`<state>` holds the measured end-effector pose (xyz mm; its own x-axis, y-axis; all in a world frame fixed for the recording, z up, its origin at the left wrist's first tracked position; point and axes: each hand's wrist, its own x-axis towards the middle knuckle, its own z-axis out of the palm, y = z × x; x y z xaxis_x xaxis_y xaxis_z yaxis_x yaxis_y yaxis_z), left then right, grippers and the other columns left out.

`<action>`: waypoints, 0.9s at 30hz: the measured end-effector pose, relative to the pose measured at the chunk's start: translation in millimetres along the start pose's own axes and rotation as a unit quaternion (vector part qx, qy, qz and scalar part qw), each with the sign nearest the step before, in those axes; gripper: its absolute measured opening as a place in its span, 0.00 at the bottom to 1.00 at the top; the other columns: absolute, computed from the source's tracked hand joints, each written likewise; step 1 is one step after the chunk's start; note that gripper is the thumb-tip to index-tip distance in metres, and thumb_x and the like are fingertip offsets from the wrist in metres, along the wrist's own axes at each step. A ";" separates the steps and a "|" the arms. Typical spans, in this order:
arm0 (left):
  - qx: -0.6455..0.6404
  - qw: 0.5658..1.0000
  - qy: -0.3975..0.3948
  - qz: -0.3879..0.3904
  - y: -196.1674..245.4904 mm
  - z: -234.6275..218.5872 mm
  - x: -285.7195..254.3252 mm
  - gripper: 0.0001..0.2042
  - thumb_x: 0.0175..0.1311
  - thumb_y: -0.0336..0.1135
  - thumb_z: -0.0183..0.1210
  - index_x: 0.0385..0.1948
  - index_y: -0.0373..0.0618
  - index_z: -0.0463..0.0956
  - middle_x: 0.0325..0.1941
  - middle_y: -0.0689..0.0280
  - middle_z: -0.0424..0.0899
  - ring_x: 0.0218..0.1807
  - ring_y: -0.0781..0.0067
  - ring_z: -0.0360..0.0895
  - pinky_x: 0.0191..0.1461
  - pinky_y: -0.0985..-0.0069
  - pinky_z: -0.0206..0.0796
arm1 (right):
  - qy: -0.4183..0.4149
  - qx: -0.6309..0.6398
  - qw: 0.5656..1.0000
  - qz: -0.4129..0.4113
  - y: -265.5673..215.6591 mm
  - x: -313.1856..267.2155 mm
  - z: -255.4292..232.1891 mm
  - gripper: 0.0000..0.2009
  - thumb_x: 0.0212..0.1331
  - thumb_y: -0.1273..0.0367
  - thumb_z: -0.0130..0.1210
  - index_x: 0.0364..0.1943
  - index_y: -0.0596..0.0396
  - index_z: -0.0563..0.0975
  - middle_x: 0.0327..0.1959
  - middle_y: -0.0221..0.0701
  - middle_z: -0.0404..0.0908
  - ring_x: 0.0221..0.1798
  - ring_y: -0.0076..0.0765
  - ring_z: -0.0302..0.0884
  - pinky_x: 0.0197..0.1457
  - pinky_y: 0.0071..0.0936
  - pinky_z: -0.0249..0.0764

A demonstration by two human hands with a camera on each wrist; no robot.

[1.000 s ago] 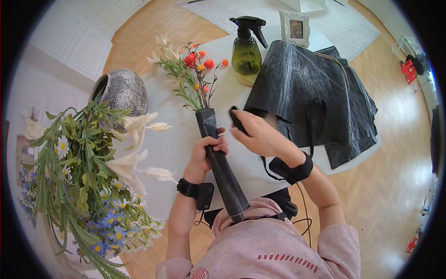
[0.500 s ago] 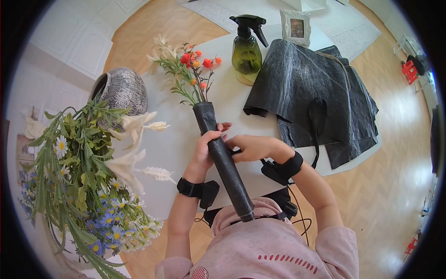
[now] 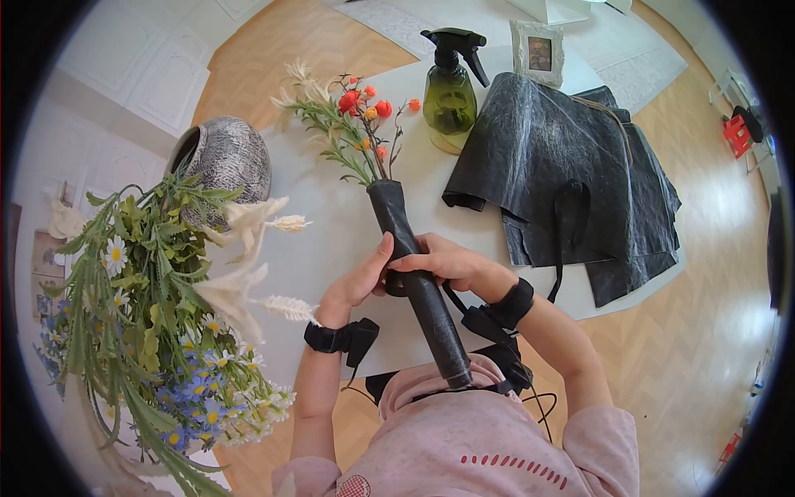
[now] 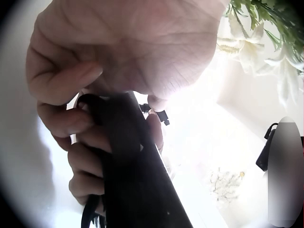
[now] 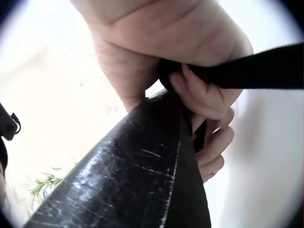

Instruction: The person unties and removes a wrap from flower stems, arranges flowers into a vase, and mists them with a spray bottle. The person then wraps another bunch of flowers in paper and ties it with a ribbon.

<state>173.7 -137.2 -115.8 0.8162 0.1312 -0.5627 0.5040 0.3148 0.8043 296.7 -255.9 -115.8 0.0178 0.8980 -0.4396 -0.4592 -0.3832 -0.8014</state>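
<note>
A slim bouquet wrapped in black paper [image 3: 439,331] slants across the head view, its lower end against the person's shirt. Red and orange blooms [image 3: 364,103] and green sprigs stick out of its top. My left hand [image 3: 358,277] holds the wrap from the left, thumb along its side and fingers curled behind. From the right, my right hand [image 3: 451,258] lays its thumb over the front of the wrap. In the right wrist view a black ribbon [image 5: 266,66] runs into that hand's curled fingers and round behind the wrap.
Daisies and blue flowers [image 3: 195,389] with white lilies fill the left side, by a textured grey vase [image 3: 236,161]. A green spray bottle [image 3: 450,103] and a picture frame [image 3: 538,54] stand at the back. Black wrapping sheets [image 3: 571,174] cover the table's right side.
The right hand, earlier apart from the wrap with the ribbon, has come in against it and put its thumb across the front. The left hand's fingers have shifted behind the wrap.
</note>
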 end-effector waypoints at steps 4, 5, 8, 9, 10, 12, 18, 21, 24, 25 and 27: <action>0.022 0.999 0.026 0.003 -4.8 -3.2 -1.3 0.30 0.58 0.65 0.33 0.45 0.47 0.65 0.28 0.72 0.71 0.23 0.88 0.67 0.18 0.90 0.51 | -0.006 -0.008 1.000 0.007 -2.4 -2.6 0.6 0.22 0.44 0.59 0.60 0.38 0.61 0.70 0.26 0.27 0.71 0.25 0.20 0.70 0.20 0.14 0.64; -0.001 0.999 0.039 0.009 -4.8 -2.4 -2.0 0.28 0.60 0.63 0.34 0.45 0.47 0.65 0.27 0.73 0.71 0.21 0.89 0.67 0.17 0.91 0.49 | -0.007 -0.007 1.000 0.007 -1.3 -2.3 0.4 0.22 0.44 0.59 0.60 0.38 0.61 0.70 0.26 0.27 0.71 0.25 0.20 0.70 0.20 0.14 0.64; -0.001 0.996 0.077 0.047 -4.2 -5.8 -5.6 0.20 0.63 0.53 0.42 0.45 0.47 0.65 0.25 0.74 0.71 0.20 0.90 0.65 0.17 0.93 0.48 | -0.007 -0.012 1.000 0.004 4.3 0.2 -2.9 0.22 0.43 0.59 0.60 0.37 0.61 0.70 0.26 0.27 0.70 0.24 0.20 0.69 0.20 0.15 0.64; -0.001 0.996 0.077 0.046 -3.8 -10.8 -8.4 0.20 0.63 0.53 0.42 0.45 0.47 0.65 0.25 0.74 0.71 0.20 0.90 0.65 0.17 0.93 0.48 | 0.003 -0.019 1.000 0.004 7.3 1.3 -4.5 0.22 0.43 0.59 0.60 0.37 0.61 0.70 0.26 0.27 0.70 0.24 0.21 0.69 0.20 0.15 0.63; 0.000 0.994 0.075 0.078 -2.7 -18.8 -12.6 0.15 0.62 0.46 0.45 0.45 0.47 0.65 0.24 0.75 0.71 0.19 0.91 0.64 0.17 0.93 0.47 | 0.013 -0.025 1.000 0.004 7.8 1.4 -4.8 0.22 0.43 0.59 0.60 0.37 0.62 0.70 0.26 0.27 0.71 0.24 0.21 0.69 0.20 0.15 0.63; 0.003 0.991 0.072 0.110 0.6 -28.1 -19.9 0.12 0.62 0.39 0.48 0.45 0.48 0.65 0.23 0.75 0.70 0.18 0.91 0.63 0.17 0.93 0.46 | 0.015 -0.030 0.999 0.008 3.8 -2.0 -4.1 0.22 0.44 0.59 0.60 0.37 0.61 0.70 0.27 0.28 0.71 0.25 0.21 0.69 0.21 0.14 0.63; -0.072 0.912 0.349 0.204 -8.0 -71.3 -40.9 0.12 0.58 0.30 0.50 0.44 0.48 0.66 0.17 0.78 0.68 0.16 0.94 0.57 0.15 0.93 0.45 | 0.018 -0.033 0.999 0.013 1.8 -4.4 -4.3 0.21 0.44 0.58 0.60 0.36 0.60 0.70 0.27 0.28 0.71 0.27 0.22 0.70 0.21 0.15 0.63; -0.062 0.865 0.436 0.239 -21.4 -93.4 -48.6 0.13 0.55 0.28 0.52 0.43 0.47 0.67 0.31 0.69 0.74 0.28 0.83 0.69 0.27 0.82 0.63 | 0.022 -0.029 0.999 0.013 2.5 -4.4 -3.6 0.21 0.43 0.59 0.61 0.36 0.60 0.69 0.27 0.28 0.71 0.27 0.21 0.70 0.22 0.15 0.63; 0.549 0.612 0.545 0.165 -6.7 -60.2 -54.7 0.15 0.52 0.26 0.52 0.43 0.43 0.66 0.39 0.60 0.72 0.41 0.65 0.71 0.42 0.69 0.65 | 0.021 -0.044 0.999 0.012 4.1 -3.5 -3.0 0.21 0.43 0.59 0.61 0.36 0.60 0.69 0.27 0.27 0.71 0.27 0.21 0.70 0.22 0.15 0.63; 0.597 0.591 0.497 0.214 -3.3 -49.0 -52.0 0.16 0.51 0.26 0.52 0.43 0.41 0.65 0.43 0.57 0.70 0.46 0.60 0.68 0.47 0.66 0.61 | 0.020 -0.053 0.998 0.010 4.5 -3.0 -2.6 0.21 0.44 0.59 0.61 0.36 0.60 0.70 0.27 0.27 0.71 0.27 0.21 0.70 0.22 0.15 0.64; 0.599 0.641 0.382 0.291 6.1 -22.8 -45.7 0.15 0.52 0.28 0.51 0.43 0.38 0.64 0.45 0.53 0.69 0.50 0.53 0.66 0.52 0.64 0.58 | 0.022 -0.067 0.997 0.007 3.8 -3.3 -1.0 0.22 0.44 0.59 0.62 0.37 0.60 0.70 0.27 0.27 0.71 0.27 0.21 0.69 0.23 0.15 0.63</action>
<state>133.1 -119.8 -89.6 0.8190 0.4644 0.3370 0.4057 -0.8840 0.2321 295.8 -260.6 -117.8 0.0531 0.8828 -0.4668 -0.3362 -0.4243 -0.8408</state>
